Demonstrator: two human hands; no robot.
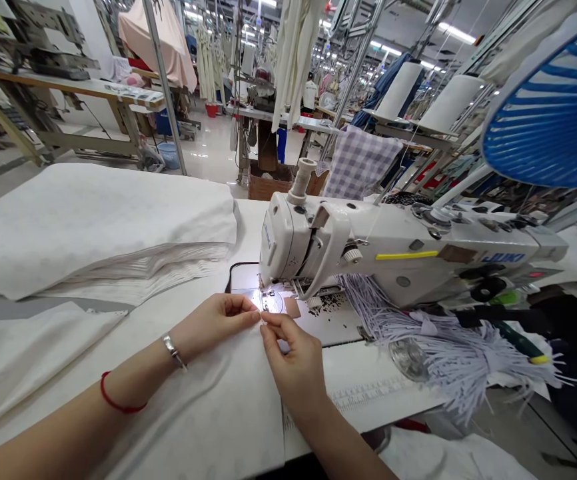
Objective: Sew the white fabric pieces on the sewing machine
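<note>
Head view: you are at a sewing bench in a large garment workshop, with rows of other stations running off behind it. A white JUKI sewing machine stands toward the bench's right side, with two white thread cones and a blue slatted guard above it. A thick stack of folded white fabric fills the bench's far left corner. A bundle of pale lilac strips hangs off the machine over the right edge.

The white cloth runs from the near edge up to the needle plate, its end right beside the lit presser foot. You cannot tell from here whether any seam is sewn in it. The machine shows no cloth clearly clamped under the foot.

Your left hand and right hand meet at that end, both pinched closed. Your fingertips nearly touch, and whatever lies between them is too small to tell. A small tan patch sits just beyond them on the machine bed.
</note>
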